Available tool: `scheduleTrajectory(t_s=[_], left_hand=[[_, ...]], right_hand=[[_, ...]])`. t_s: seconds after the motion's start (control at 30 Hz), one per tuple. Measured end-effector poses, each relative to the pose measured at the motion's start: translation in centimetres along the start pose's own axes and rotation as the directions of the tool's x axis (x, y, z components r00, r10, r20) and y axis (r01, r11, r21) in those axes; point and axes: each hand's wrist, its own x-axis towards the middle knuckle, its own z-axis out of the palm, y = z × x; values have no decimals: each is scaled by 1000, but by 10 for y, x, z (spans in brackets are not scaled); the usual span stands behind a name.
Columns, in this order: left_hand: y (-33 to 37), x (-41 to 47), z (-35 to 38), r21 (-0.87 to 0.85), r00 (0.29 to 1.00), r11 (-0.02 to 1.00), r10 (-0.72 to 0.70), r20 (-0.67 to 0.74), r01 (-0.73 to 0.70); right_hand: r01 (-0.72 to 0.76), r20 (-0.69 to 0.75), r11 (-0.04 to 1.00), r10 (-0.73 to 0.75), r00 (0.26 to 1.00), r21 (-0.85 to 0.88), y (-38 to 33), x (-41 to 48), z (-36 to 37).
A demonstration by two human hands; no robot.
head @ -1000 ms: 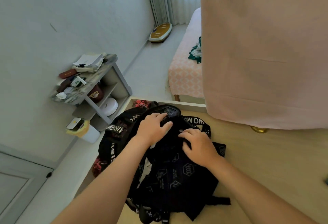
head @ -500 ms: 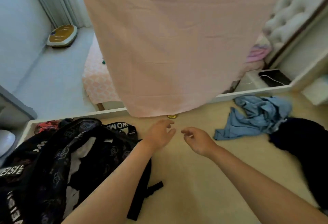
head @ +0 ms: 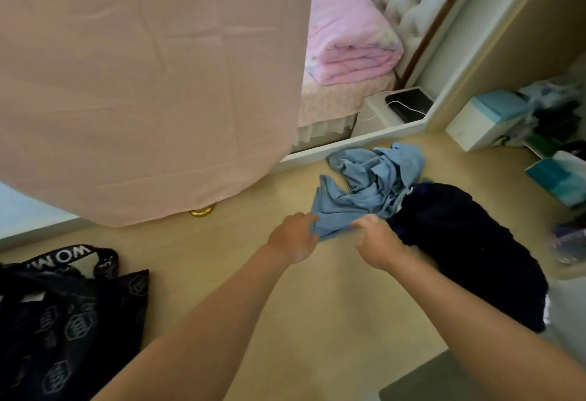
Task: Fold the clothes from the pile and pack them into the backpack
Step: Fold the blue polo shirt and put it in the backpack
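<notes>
One legible text only.

- Strap [head: 68, 254] of the backpack [head: 104, 311]: black webbing with large white capitals, "WOM". The word is cut off where the strap bends and folds under, so the rest cannot be read.
- Backpack front panel: repeating pale hexagon emblems [head: 78, 331] with small marks inside. These may be lettering or a logo, but they are too small and dim to make out.
- White and teal box [head: 488, 118], far right: any print on it is too blurred to read.
</notes>
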Motion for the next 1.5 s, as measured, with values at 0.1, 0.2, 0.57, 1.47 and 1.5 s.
scheduleTrajectory(t_s=[0.1, 0.2, 0.57, 1.47, 1.5], left_hand=[[7, 25, 20, 50, 995, 996, -81, 64, 78], [5, 39, 30, 36, 986, 991, -130, 106, 126], [-25, 15, 32, 47, 993, 995, -81, -84, 85], [-113, -154, 68, 219, 787, 757, -605, -122, 616], [-114, -157, 62, 226, 757, 724, -640, -131, 652]], right_hand=[[47, 0, 996, -47, 999, -77, 21, 33, -2], [-12, 34, 998, 14, 999, -54, 28, 62, -1], [352, 386, 924, -383, 840, 151, -53, 52, 42], [526, 17, 849, -527, 850, 48, -95, 37, 71], [483, -21, 873, -485, 874, -70, -89, 42, 69]])
